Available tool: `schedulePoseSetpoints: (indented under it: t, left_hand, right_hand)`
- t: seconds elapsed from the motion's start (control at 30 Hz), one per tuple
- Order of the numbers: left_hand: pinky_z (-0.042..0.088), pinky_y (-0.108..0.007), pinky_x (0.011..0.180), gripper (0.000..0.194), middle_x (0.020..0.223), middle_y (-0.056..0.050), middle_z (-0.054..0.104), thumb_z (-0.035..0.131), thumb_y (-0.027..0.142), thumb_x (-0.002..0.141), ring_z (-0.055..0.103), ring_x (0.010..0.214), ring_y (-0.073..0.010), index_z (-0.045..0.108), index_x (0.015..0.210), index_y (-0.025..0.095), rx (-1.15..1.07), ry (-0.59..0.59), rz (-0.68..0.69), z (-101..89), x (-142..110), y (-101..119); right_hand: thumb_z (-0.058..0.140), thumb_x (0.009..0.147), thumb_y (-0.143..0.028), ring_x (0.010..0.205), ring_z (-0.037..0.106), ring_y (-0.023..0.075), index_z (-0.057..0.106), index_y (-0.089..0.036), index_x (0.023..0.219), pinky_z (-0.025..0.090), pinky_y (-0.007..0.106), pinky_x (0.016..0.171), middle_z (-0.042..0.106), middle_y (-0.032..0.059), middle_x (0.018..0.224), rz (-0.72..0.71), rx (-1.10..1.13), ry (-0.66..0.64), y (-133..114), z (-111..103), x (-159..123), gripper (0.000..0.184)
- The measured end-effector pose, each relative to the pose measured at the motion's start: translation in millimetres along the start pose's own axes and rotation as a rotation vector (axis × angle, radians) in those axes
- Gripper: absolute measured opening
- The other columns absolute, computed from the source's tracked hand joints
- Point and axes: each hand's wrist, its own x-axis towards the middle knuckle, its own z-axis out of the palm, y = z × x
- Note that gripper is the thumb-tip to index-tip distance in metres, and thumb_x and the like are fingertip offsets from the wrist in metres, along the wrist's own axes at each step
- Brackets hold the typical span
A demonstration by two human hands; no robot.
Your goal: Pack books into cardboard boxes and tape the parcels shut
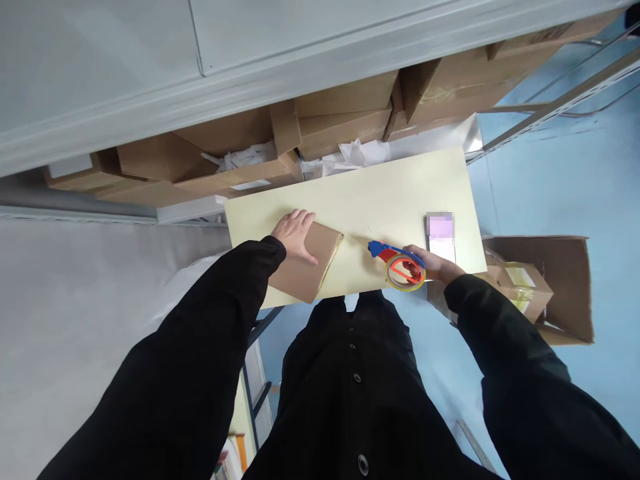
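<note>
A flat brown cardboard box [320, 263] lies on the pale yellow table [380, 193] near its front edge. My left hand [296, 233] rests on top of the box with fingers stretched flat. My right hand [434, 263] is wrapped round the handle of a red and blue tape dispenser [397, 263] with a roll of clear tape, held just above the table to the right of the box. Both arms are in black sleeves.
A small white paper [442, 243] lies on the table by my right hand. Open cardboard boxes [350, 113] with white paper filling stand behind the table. Another open carton [550, 287] sits on the blue floor at the right. A metal rack [550, 107] runs at upper right.
</note>
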Motion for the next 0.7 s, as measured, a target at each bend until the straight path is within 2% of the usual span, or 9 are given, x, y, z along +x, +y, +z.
schedulePoseSetpoints:
  t: [0.1, 0.27, 0.33, 0.37, 0.4, 0.47, 0.53, 0.6, 0.7]
  left_hand:
    - [0.036, -0.047, 0.094, 0.116, 0.117, -0.021, 0.053, 0.067, 0.082, 0.038, 0.047, 0.111, -0.0389, 0.044, 0.125, 0.01, -0.061, 0.058, -0.228, 5.2, -10.1, 8.0]
    - [0.037, -0.062, 0.085, 0.119, 0.122, -0.03, 0.051, 0.056, 0.087, 0.048, 0.045, 0.114, -0.0481, 0.036, 0.134, 0.008, -0.236, 0.179, -0.783, 28.1, -31.0, 31.6]
    - [0.033, -0.067, 0.086, 0.124, 0.128, -0.034, 0.046, 0.053, 0.086, 0.053, 0.042, 0.118, -0.0515, 0.023, 0.142, 0.005, -0.283, 0.166, -0.887, 34.1, -42.6, 40.3]
    - [0.03, -0.069, 0.089, 0.127, 0.134, -0.036, 0.041, 0.053, 0.085, 0.055, 0.039, 0.122, -0.0525, 0.015, 0.146, 0.005, -0.276, 0.136, -0.868, 34.1, -49.0, 43.3]
    - [0.027, -0.07, 0.092, 0.131, 0.14, -0.036, 0.034, 0.055, 0.084, 0.055, 0.033, 0.127, -0.053, 0.009, 0.148, 0.004, -0.247, 0.093, -0.792, 31.6, -55.3, 45.0]
    - [0.018, -0.068, 0.101, 0.138, 0.15, -0.033, 0.019, 0.062, 0.08, 0.05, 0.017, 0.137, -0.0522, 0.003, 0.149, 0.005, -0.151, -0.014, -0.483, 20.8, -65.5, 44.8]
    - [0.01, -0.063, 0.107, 0.142, 0.155, -0.026, 0.009, 0.07, 0.075, 0.042, 0.004, 0.14, -0.0493, 0.006, 0.151, 0.009, -0.074, -0.112, -0.065, 7.0, -68.7, 40.3]
    - [0.008, -0.059, 0.11, 0.139, 0.158, -0.018, 0.009, 0.077, 0.068, 0.037, 0.002, 0.142, -0.0455, 0.015, 0.151, 0.016, -0.043, -0.187, 0.25, -3.5, -63.4, 34.3]
    - [0.008, -0.058, 0.111, 0.13, 0.158, -0.009, 0.015, 0.082, 0.053, 0.035, 0.006, 0.142, -0.0424, 0.025, 0.148, 0.027, -0.023, -0.287, 0.426, -7.9, -46.8, 28.0]
  right_hand:
    - [0.049, 0.086, -0.046, 0.06, 0.062, 0.0169, 0.06, -0.018, 0.073, 0.055, 0.027, 0.062, 0.069, 0.0055, 0.069, -0.074, 0.011, 0.004, -6.2, 23.2, 11.9, 0.033]
    - [0.05, 0.087, -0.045, 0.054, 0.06, 0.0158, 0.061, -0.018, 0.077, 0.052, 0.025, 0.052, 0.067, 0.0026, 0.062, -0.201, -0.072, 0.07, -48.5, 76.0, 45.6, 0.03]
    - [0.055, 0.085, -0.043, 0.055, 0.06, 0.0155, 0.062, -0.018, 0.079, 0.052, 0.025, 0.053, 0.068, 0.0025, 0.063, -0.215, -0.131, 0.048, -67.3, 85.6, 55.9, 0.027]
    - [0.056, 0.084, -0.042, 0.056, 0.061, 0.0154, 0.062, -0.017, 0.08, 0.052, 0.025, 0.054, 0.068, 0.0025, 0.064, -0.207, -0.166, 0.022, -75.3, 87.1, 59.9, 0.025]
    - [0.058, 0.083, -0.041, 0.055, 0.06, 0.0151, 0.062, -0.017, 0.079, 0.052, 0.025, 0.055, 0.068, 0.0025, 0.064, -0.193, -0.205, -0.01, -82.1, 86.9, 63.2, 0.024]
    - [0.06, 0.082, -0.039, 0.053, 0.059, 0.0143, 0.062, -0.018, 0.075, 0.051, 0.024, 0.054, 0.067, 0.002, 0.063, -0.165, -0.28, -0.063, -91.6, 83.4, 67.8, 0.022]
    - [0.062, 0.081, -0.038, 0.052, 0.058, 0.0139, 0.061, -0.019, 0.073, 0.05, 0.024, 0.053, 0.066, 0.0015, 0.062, -0.16, -0.326, -0.083, -96.2, 79.5, 70.1, 0.021]
    - [0.062, 0.081, -0.037, 0.051, 0.057, 0.0139, 0.061, -0.019, 0.071, 0.05, 0.024, 0.053, 0.065, 0.0012, 0.06, -0.162, -0.341, -0.084, -97.1, 77.3, 70.9, 0.02]
    - [0.061, 0.08, -0.037, 0.052, 0.057, 0.0143, 0.062, -0.019, 0.072, 0.051, 0.025, 0.054, 0.065, 0.0017, 0.061, -0.137, -0.334, -0.081, -93.9, 76.7, 70.6, 0.02]
